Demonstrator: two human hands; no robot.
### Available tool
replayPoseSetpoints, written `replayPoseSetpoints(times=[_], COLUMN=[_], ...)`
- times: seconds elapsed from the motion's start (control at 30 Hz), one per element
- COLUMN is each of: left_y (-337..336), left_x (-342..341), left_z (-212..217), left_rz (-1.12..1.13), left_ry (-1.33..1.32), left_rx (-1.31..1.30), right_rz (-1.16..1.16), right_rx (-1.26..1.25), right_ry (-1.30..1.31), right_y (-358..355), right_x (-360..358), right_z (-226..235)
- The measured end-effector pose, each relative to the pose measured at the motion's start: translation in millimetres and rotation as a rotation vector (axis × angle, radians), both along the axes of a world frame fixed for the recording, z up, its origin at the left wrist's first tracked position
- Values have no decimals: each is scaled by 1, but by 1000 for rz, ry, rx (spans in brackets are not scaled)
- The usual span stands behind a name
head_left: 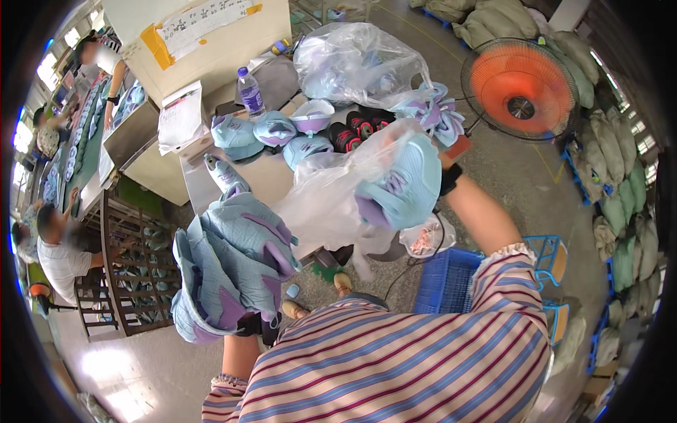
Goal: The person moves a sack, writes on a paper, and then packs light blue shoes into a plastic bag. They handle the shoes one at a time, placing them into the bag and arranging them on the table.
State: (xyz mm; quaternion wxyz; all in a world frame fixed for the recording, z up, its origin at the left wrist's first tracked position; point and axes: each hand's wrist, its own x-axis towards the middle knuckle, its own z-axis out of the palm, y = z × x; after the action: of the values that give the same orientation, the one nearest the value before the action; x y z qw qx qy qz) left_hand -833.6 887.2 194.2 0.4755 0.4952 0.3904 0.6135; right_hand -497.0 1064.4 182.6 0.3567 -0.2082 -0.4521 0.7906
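At the left a thick bundle of light blue shoe uppers (236,261) with purple parts rises above my left forearm (240,354). My left hand is hidden behind the bundle it holds. A light blue shoe upper (405,180) with purple laces is at my right hand (446,158), which grips it from behind; most of the fingers are covered. Beside and partly around that upper hangs a clear plastic bag (321,194). Several more uppers (275,129) lie on the table in front of me, near black-and-red ones (345,137).
A bottle (250,93) and papers (182,116) stand behind the uppers, with a full plastic bag (360,63) farther right. An orange fan (522,88) is at the right. Below are a blue crate (446,280) and a wooden rack (130,268). Other people work at the left.
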Motion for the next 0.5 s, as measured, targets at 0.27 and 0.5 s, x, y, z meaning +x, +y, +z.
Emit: replayPoseSetpoints(times=[0.27,0.5], left_y=[3,-25], left_x=[10,-16], left_z=[5,2], left_rz=[22,72], left_ry=[-65,-94], left_rx=[27,-9], right_rz=[418,693], right_rx=[52,233], right_ry=[362,128], right_y=[5,-19], right_x=[-60,-87], right_z=[-29,14])
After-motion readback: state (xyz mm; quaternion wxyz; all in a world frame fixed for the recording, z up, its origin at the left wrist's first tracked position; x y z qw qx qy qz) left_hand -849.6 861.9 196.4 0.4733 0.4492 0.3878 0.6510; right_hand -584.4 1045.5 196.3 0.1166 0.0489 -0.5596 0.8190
